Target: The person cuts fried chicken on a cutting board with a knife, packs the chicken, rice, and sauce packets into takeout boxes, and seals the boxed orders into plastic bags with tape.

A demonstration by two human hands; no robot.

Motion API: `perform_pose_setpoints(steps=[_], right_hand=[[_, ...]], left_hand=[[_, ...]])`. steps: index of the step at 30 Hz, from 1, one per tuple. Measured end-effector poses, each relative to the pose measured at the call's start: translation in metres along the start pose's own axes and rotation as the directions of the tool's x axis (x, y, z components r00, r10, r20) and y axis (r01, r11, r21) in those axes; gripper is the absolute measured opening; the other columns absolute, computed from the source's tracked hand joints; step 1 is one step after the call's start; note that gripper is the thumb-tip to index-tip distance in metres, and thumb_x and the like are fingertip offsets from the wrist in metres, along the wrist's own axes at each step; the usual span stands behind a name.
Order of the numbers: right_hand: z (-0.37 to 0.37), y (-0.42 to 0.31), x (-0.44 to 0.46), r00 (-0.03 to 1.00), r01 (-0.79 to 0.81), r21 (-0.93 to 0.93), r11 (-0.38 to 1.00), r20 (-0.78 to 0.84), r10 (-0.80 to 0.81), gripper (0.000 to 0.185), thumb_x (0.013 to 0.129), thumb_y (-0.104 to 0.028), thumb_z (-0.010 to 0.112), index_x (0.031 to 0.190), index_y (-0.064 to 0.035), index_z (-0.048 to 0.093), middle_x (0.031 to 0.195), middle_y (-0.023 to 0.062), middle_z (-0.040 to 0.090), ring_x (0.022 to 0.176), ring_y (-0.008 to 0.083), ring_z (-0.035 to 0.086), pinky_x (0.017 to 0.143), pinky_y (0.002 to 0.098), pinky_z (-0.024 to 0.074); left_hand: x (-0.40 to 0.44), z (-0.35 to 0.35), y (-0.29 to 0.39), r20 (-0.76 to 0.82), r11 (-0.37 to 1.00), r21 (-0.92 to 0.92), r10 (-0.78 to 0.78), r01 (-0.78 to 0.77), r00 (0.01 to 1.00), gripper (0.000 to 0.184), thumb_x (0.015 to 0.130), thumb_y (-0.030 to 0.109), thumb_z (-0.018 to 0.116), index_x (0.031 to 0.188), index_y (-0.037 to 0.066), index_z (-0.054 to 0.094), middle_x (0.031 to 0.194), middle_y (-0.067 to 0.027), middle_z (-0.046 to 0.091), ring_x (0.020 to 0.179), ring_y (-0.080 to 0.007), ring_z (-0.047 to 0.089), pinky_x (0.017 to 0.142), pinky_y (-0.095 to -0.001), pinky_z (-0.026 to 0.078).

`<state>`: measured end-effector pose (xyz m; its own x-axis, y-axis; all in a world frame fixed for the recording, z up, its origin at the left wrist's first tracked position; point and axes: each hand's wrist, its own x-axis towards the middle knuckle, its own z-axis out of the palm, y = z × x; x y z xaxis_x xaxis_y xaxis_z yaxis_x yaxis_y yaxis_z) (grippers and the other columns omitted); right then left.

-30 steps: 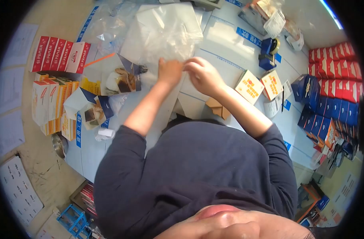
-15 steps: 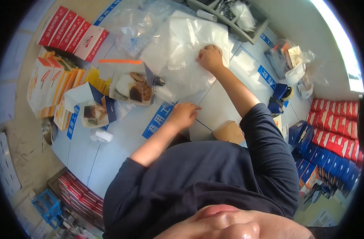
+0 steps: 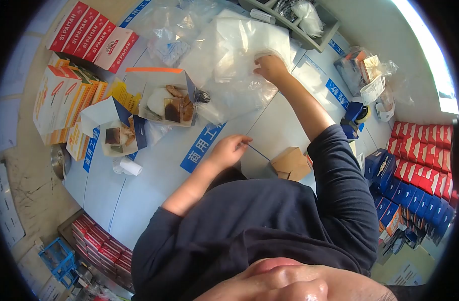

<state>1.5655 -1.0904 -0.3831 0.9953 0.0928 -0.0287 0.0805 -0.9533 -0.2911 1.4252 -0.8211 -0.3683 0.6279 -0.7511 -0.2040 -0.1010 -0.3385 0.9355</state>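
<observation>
My right hand [image 3: 272, 67] is on the stack of clear plastic bags [image 3: 229, 47], its fingers curled on the film near the stack's right side; a bag's edge shows over the knuckles. Lower and to the left, my left hand [image 3: 227, 152] hovers at the near part of the table, fingers loosely bent, partly apart and holding nothing. Left of the bags stands an open box of food [image 3: 171, 103] with a raised orange-edged lid. A smaller open food box [image 3: 120, 136] is beside it, nearer to me.
Red boxes [image 3: 91, 37] and orange-white boxes [image 3: 61, 105] line the left side. A brown box [image 3: 291, 164] lies near my right forearm. Grey bin [image 3: 317, 32] is at the back, tape dispenser [image 3: 352, 120] at the right, with stacked red boxes [image 3: 423, 155] beyond.
Since a second ago, my hands have moved apart: the right onto the bag stack, the left down nearer my body. Over the last half second, my right-hand fingers shifted slightly and a bag's edge rose.
</observation>
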Motion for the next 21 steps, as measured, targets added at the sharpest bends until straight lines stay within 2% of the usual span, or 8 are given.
perform_pose_setpoints(steps=[7, 14, 16, 17, 18, 19, 20, 21], right_hand=[[-0.006, -0.004, 0.004, 0.993, -0.062, -0.204, 0.977, 0.083, 0.081, 0.019, 0.067, -0.030, 0.069, 0.073, -0.0131, 0.061, 0.079, 0.0086, 0.062, 0.080, 0.0266, 0.059, 0.069, 0.0381, 0.0445], [-0.006, -0.022, -0.008, 0.982, -0.183, -0.087, 0.979, 0.025, 0.186, 0.025, 0.081, -0.030, 0.058, 0.079, -0.0072, 0.067, 0.078, 0.0130, 0.064, 0.078, 0.0318, 0.061, 0.069, 0.0424, 0.0461], [-0.026, -0.075, -0.058, 0.964, -0.048, -0.131, 0.990, 0.253, 0.081, 0.025, 0.082, -0.028, 0.055, 0.083, -0.0068, 0.068, 0.078, 0.0127, 0.065, 0.075, 0.0313, 0.062, 0.065, 0.0436, 0.0477], [-0.039, -0.106, -0.102, 0.938, 0.218, -0.132, 0.967, 0.301, -0.170, 0.023, 0.080, -0.027, 0.056, 0.083, -0.0080, 0.068, 0.078, 0.0113, 0.065, 0.073, 0.0300, 0.063, 0.065, 0.0432, 0.0484], [-0.045, -0.140, -0.133, 0.801, 0.394, -0.229, 0.890, 0.561, -0.210, 0.021, 0.080, -0.027, 0.055, 0.082, -0.0097, 0.068, 0.078, 0.0095, 0.065, 0.073, 0.0293, 0.063, 0.064, 0.0423, 0.0486], [-0.033, -0.149, -0.173, 0.752, 0.369, 0.117, 0.922, 0.545, -0.370, 0.021, 0.079, -0.028, 0.058, 0.081, -0.0096, 0.066, 0.074, 0.0097, 0.064, 0.072, 0.0299, 0.061, 0.067, 0.0399, 0.0481], [-0.060, -0.170, -0.204, 0.718, 0.275, 0.317, 0.908, 0.560, -0.413, 0.018, 0.077, -0.026, 0.060, 0.080, -0.0090, 0.065, 0.075, 0.0107, 0.063, 0.075, 0.0298, 0.061, 0.070, 0.0385, 0.0475], [-0.089, -0.183, -0.223, 0.686, 0.167, 0.498, 0.851, 0.561, -0.464, 0.016, 0.076, -0.024, 0.063, 0.079, -0.0084, 0.064, 0.076, 0.0118, 0.063, 0.079, 0.0297, 0.060, 0.073, 0.0370, 0.0469]], left_hand=[[-0.041, -0.001, -0.015, -0.047, 0.990, -0.055, -0.132, 0.129, 0.990, 0.026, 0.083, 0.009, 0.052, 0.108, 0.003, 0.059, 0.101, -0.0117, 0.062, 0.090, -0.0208, 0.060, 0.079, -0.0309, 0.046], [-0.055, 0.008, -0.015, -0.093, 0.957, -0.259, -0.161, 0.133, 0.983, 0.029, 0.085, 0.018, 0.056, 0.110, 0.003, 0.058, 0.103, -0.0104, 0.063, 0.092, -0.0208, 0.059, 0.082, -0.0325, 0.045], [-0.051, 0.008, -0.009, 0.100, 0.491, -0.840, -0.277, 0.231, 0.956, 0.040, 0.086, 0.023, 0.058, 0.121, 0.006, 0.050, 0.110, -0.0087, 0.060, 0.102, -0.0220, 0.055, 0.088, -0.0354, 0.041], [-0.049, 0.009, 0.001, 0.093, 0.494, -0.840, -0.274, 0.223, 0.957, 0.040, 0.086, 0.023, 0.058, 0.121, 0.006, 0.050, 0.110, -0.0087, 0.060, 0.102, -0.0220, 0.055, 0.088, -0.0354, 0.041], [-0.046, 0.012, 0.017, 0.188, 0.192, -0.953, -0.225, 0.233, 0.956, 0.045, 0.086, 0.024, 0.059, 0.124, 0.005, 0.046, 0.112, -0.0095, 0.057, 0.100, -0.0214, 0.055, 0.087, -0.0369, 0.043], [-0.043, 0.018, 0.029, 0.264, -0.125, -0.961, -0.147, 0.247, 0.953, 0.050, 0.086, 0.025, 0.059, 0.127, 0.005, 0.041, 0.114, -0.0103, 0.055, 0.099, -0.0207, 0.056, 0.086, -0.0385, 0.045], [-0.033, 0.040, 0.007, 0.015, 0.195, -0.976, -0.398, 0.101, 0.917, 0.047, 0.084, 0.018, 0.060, 0.126, 0.006, 0.041, 0.111, -0.0102, 0.055, 0.098, -0.0191, 0.055, 0.084, -0.0378, 0.046], [-0.035, 0.043, 0.022, -0.170, 0.393, -0.919, -0.367, -0.013, 0.915, 0.042, 0.083, 0.009, 0.058, 0.122, 0.009, 0.044, 0.108, -0.0095, 0.054, 0.096, -0.0186, 0.056, 0.082, -0.0355, 0.048]])
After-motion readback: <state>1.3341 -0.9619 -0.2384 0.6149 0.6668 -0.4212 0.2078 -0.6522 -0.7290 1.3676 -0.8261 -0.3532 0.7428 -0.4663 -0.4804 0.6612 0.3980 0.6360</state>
